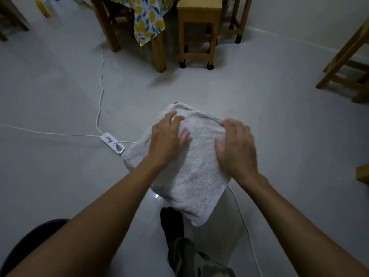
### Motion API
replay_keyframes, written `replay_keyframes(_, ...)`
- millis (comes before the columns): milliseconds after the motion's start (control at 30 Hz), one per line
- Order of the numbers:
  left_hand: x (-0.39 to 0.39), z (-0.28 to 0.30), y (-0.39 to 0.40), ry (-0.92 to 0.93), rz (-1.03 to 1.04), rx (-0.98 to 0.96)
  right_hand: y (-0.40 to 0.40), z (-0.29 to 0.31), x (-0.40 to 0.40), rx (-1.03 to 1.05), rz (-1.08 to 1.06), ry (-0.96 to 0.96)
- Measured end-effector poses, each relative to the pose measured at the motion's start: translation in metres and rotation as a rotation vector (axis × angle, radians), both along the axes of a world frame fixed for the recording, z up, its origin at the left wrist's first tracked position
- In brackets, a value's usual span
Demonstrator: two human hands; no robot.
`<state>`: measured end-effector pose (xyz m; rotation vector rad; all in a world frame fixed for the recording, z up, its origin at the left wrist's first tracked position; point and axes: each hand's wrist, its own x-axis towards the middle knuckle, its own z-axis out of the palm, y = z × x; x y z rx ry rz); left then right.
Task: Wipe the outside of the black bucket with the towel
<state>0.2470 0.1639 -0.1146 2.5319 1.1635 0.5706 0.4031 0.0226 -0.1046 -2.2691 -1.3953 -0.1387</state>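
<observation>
The soft white towel (191, 158) is draped over a bulky shape on the floor (60, 92), probably the bucket though it is all hidden, and the left hand (167, 140) and right hand (236, 148) lie flat and spread on it, gripping nothing; it seems light and easy to bunch at its edges

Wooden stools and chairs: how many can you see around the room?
3, perhaps more hidden. One stool stands at the top centre beside the table, another behind it to the right, and one at the right edge, partly cut off.
</observation>
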Motion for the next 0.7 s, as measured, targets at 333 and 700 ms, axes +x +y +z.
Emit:
replay_keyframes(333,-0.022,-0.027,-0.034,0.385,-0.015,-0.113,0.001,-0.034,-0.029,-0.361,0.051,0.038)
replay_keyframes(700,-0.023,-0.030,-0.041,0.357,0.030,-0.027,0.001,-0.036,-0.030,-0.347,0.034,0.013)
